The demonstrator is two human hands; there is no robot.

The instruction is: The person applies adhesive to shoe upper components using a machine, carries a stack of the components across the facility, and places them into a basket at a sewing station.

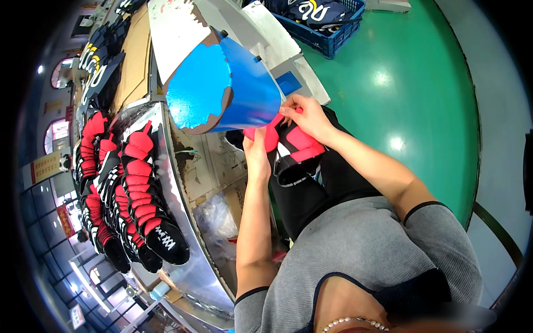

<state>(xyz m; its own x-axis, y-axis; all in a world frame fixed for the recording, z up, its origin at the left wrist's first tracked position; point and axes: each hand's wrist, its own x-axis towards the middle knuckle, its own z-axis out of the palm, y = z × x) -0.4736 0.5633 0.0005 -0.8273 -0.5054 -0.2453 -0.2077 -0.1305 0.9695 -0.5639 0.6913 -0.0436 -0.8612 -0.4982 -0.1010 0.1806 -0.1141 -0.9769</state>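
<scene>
Here the left hand point(257, 152) and right hand point(308, 116) grip red-black material point(300, 143); a blue crate point(315, 44) holds navy pieces point(317, 12).

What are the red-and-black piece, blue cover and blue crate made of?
Red-and-black piece: maybe matte fabric; it looks soft. Blue cover: probably painted metal; glossy, with brown chips. Blue crate: likely dull plastic; latticed sides.

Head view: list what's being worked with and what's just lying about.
In use:
red-and-black piece, held by the left hand and right hand
blue housing beside the hands, probably
stacked red-and-black pieces, likely, being alike

Lying about, apparently:
blue crate of dark pieces
clear plastic bag
cardboard sheet
</scene>
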